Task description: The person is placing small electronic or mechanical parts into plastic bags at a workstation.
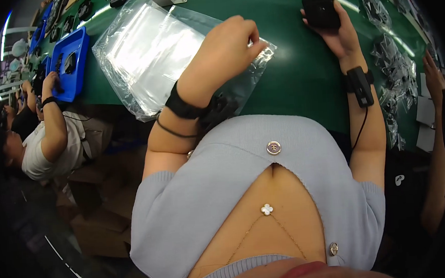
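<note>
At eleven o'clock lie clear plastic bags (146, 57), apparently light, limp and slippery, best pinched at an edge. Over them, at twelve, the left hand (227, 47) curls; whether its fingers pinch one, I cannot tell. Farther, at one o'clock, the right hand (346, 35) clasps a black boxy item (322, 13), probably stiff, best held by its sides.

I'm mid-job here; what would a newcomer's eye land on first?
Probably the glossy clear plastic bags, bright on the green table left of centre, with the left grip over their right side. Next, the black boxy object in the right grip, upper right. The vivid blue tray also stands out, upper left.
</note>
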